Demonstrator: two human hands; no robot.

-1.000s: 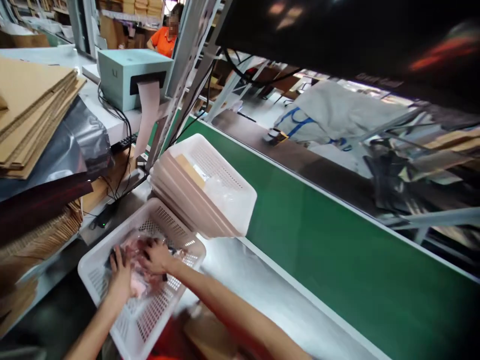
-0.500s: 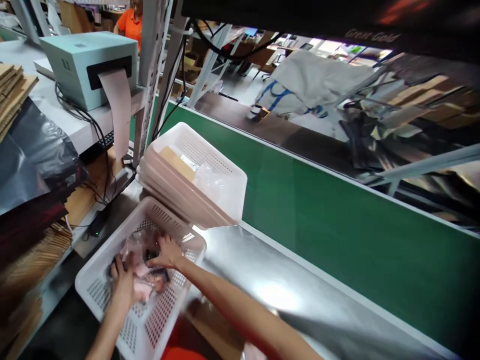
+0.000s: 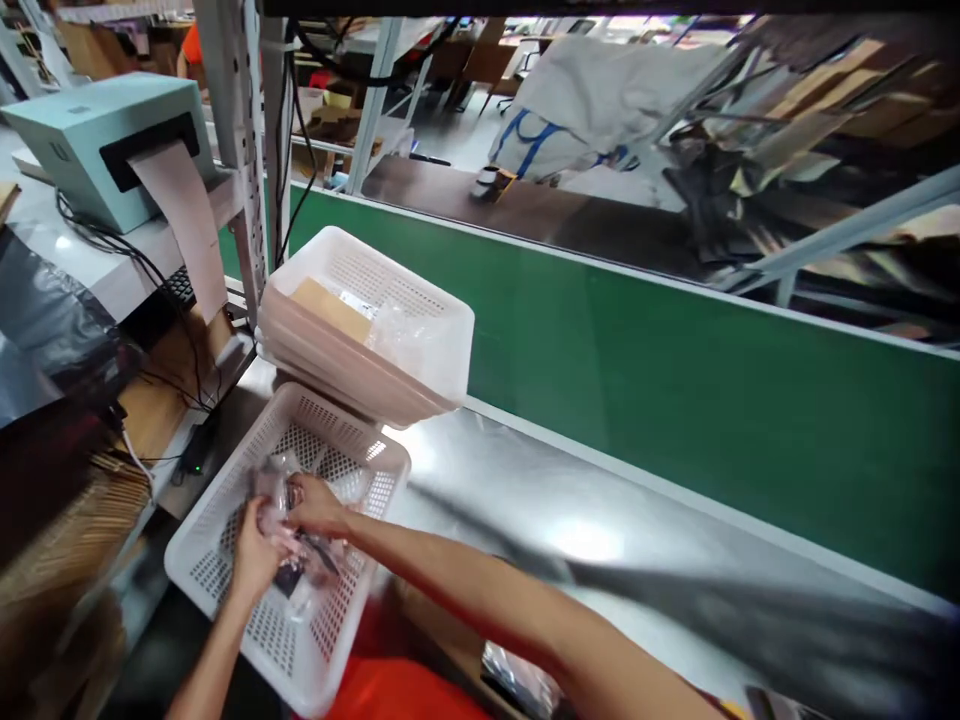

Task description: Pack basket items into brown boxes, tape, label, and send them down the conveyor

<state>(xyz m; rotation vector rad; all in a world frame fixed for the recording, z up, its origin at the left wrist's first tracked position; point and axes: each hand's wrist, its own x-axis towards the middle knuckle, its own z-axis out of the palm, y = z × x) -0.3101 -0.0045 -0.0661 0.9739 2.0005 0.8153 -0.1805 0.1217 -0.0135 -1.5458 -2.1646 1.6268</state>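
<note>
White perforated basket [image 3: 225, 590]: both hands inside.
Left hand [image 3: 255, 560] and right hand [image 3: 319, 505] grip one clear plastic packet [image 3: 289, 540], fingers curled around it.

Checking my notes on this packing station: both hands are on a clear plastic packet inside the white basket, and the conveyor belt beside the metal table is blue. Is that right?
Not quite. The head view shows the conveyor belt is green, not blue. The rest holds: the left hand and right hand are on the clear plastic packet inside the white basket, beside the metal table.
</note>
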